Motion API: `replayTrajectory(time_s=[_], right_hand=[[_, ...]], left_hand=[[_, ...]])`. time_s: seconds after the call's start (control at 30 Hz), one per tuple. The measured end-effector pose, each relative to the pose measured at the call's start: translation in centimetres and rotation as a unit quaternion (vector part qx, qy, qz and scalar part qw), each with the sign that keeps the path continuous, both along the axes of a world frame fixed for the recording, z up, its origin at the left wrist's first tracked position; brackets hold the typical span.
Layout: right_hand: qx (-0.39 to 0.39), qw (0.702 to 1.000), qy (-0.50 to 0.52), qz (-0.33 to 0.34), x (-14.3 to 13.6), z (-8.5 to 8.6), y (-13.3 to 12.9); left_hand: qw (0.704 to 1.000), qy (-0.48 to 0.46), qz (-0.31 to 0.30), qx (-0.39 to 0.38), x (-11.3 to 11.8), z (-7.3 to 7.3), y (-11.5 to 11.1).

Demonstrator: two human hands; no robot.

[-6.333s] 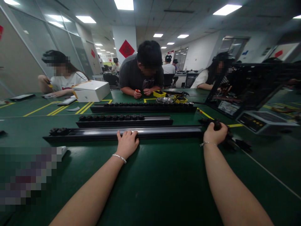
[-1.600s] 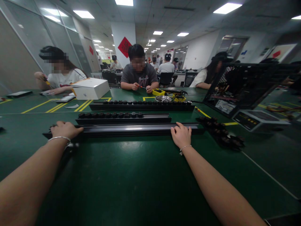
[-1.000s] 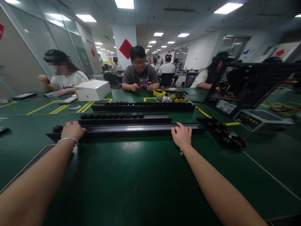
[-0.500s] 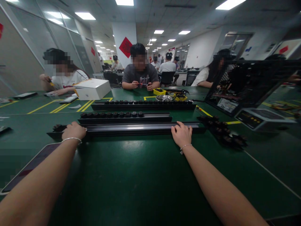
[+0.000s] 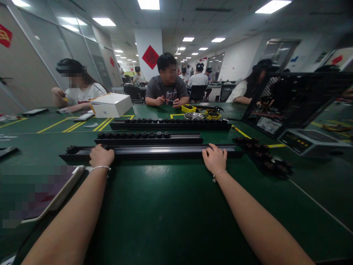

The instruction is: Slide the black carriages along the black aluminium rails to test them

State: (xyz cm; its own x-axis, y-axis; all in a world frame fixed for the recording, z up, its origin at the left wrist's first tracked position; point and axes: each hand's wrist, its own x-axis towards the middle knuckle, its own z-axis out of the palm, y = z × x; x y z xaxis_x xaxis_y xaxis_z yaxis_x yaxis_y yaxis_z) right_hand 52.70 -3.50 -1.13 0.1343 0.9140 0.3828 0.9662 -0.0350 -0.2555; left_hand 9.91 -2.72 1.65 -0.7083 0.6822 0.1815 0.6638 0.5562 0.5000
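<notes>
Across the near part of the green table (image 5: 165, 206), both forearms reach forward from the lower corners to a long black rail (image 5: 157, 150) that lies crosswise, nearest of three. Toward its left end, the left hand (image 5: 101, 156) bends over the rail, wrist close to the near edge, back of the hand up, with the thumb side turned right; its fingers are curled and drawn together, and I cannot tell whether they pinch anything beneath. A few dark toothed pieces (image 5: 72, 148) sit on the rail left of that hand. Near the right end, the right hand (image 5: 215, 158) rests palm down on the same rail, its fingers slightly spread and lightly bent over the channel, the forearm slanting back to the lower right. A silvery bracelet (image 5: 219, 173) circles that wrist. Right of the rail's end lies a loose cluster of similar dark pieces (image 5: 256, 151). Behind the near rail stand a shorter middle rail (image 5: 149, 141), partly filled with a row of pieces, and a filled rear rail (image 5: 171, 126).
</notes>
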Motion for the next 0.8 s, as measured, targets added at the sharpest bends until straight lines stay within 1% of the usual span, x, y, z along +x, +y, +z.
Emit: replayTrajectory(time_s=[0.1, 0.2, 0.53, 0.8], right_hand=[[0.004, 1.0, -0.005, -0.002, 0.0, -0.1, 0.0], [0.009, 1.0, -0.008, -0.011, 0.0, -0.1, 0.0], [-0.011, 1.0, -0.003, -0.004, -0.1, 0.6, -0.3], [-0.014, 1.0, -0.006, -0.001, 0.0, 0.5, -0.3]], left_hand=[[0.999, 0.002, 0.014, 0.029, 0.9, -0.5, -0.3], [0.999, 0.011, 0.016, 0.049, 1.2, -0.7, -0.6], [0.998, 0.037, 0.002, 0.05, 0.1, -0.7, -0.8], [0.998, 0.034, 0.002, 0.053, 0.0, -0.5, -0.7]])
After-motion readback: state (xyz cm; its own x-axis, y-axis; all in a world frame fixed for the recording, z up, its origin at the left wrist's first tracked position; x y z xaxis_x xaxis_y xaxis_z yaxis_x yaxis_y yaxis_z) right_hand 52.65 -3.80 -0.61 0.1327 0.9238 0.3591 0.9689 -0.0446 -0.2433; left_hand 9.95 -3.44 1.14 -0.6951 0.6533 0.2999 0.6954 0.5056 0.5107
